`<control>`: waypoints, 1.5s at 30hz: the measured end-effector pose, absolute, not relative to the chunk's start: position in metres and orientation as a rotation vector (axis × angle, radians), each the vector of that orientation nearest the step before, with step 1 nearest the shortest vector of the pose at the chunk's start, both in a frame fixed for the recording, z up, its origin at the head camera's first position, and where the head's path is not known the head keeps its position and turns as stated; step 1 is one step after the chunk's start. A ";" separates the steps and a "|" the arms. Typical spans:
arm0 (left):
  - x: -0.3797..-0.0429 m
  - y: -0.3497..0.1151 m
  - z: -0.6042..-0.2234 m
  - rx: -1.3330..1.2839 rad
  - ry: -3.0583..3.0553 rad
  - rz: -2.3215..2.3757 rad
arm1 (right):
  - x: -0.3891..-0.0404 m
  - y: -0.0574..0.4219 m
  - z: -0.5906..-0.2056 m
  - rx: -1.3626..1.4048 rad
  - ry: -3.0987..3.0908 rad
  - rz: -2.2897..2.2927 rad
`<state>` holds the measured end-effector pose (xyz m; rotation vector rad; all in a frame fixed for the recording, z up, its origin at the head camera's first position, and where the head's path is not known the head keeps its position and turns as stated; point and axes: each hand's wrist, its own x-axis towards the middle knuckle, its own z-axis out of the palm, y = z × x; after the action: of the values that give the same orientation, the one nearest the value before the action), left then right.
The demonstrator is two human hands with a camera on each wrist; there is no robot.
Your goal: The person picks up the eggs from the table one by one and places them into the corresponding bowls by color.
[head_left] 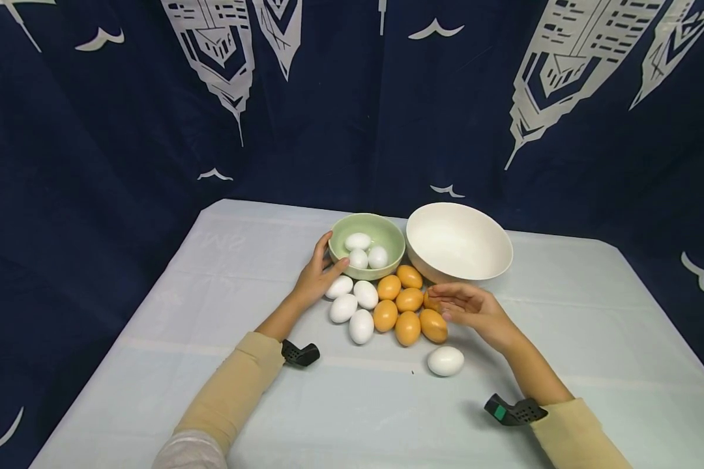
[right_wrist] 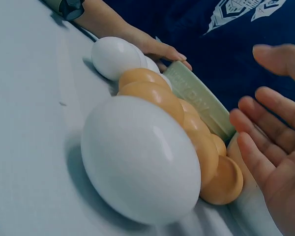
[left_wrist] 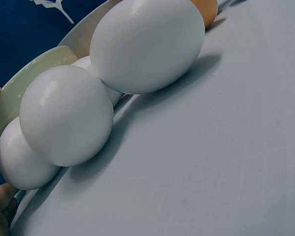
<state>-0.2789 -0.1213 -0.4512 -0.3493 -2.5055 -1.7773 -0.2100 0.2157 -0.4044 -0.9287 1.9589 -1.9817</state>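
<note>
My left hand (head_left: 317,277) holds the left side of a light green bowl (head_left: 396,264), thumb at the front and fingers along its side. Inside the bowl lie three white eggs (head_left: 358,241). My right hand (head_left: 480,315) hovers at the right end of a group of brown eggs (head_left: 407,328), partly covering one of them. In the right wrist view its fingers (right_wrist: 273,130) are loosely extended and hold nothing. Several white eggs (head_left: 361,327) lie left of the brown ones, in front of the bowl. A single white egg (head_left: 446,361) sits apart, nearer the front.
A large white bowl (head_left: 457,241) with nothing in it stands right beside the green one. Both bowls are near the back edge of a table with a pale cloth (head_left: 352,417). Behind hangs a dark blue curtain (head_left: 352,130) with white drawings.
</note>
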 end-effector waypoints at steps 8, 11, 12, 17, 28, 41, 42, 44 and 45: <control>-0.278 -0.122 -0.451 -0.351 -2.503 -1.782 | -0.212 0.230 -0.415 -1.101 1.632 -1.969; -0.278 -0.122 -0.450 -0.349 -2.507 -1.775 | -0.213 0.236 -0.419 -1.067 1.586 -1.943; -0.278 -0.122 -0.450 -0.352 -2.506 -1.776 | -0.214 0.238 -0.420 -1.069 1.571 -1.928; -0.279 -0.121 -0.451 -0.349 -2.509 -1.776 | -0.216 0.248 -0.425 -1.031 1.525 -1.860; -0.279 -0.122 -0.451 -0.340 -2.514 -1.768 | -0.216 0.257 -0.430 -1.049 1.515 -1.793; -0.280 -0.123 -0.453 -0.352 -2.519 -1.761 | -0.205 0.257 -0.434 -1.005 1.605 -1.767; -0.280 -0.123 -0.453 -0.350 -2.522 -1.759 | -0.205 0.257 -0.435 -1.002 1.618 -1.760; -0.281 -0.123 -0.454 -0.349 -2.525 -1.758 | -0.203 0.256 -0.435 -0.999 1.651 -1.741; -0.281 -0.123 -0.454 -0.350 -2.526 -1.757 | -0.202 0.256 -0.434 -0.996 1.667 -1.733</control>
<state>-0.2810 -0.1230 -0.4541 -0.3495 -2.5263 -1.7573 -0.2023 0.2555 -0.4343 -0.9960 1.6667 -1.7328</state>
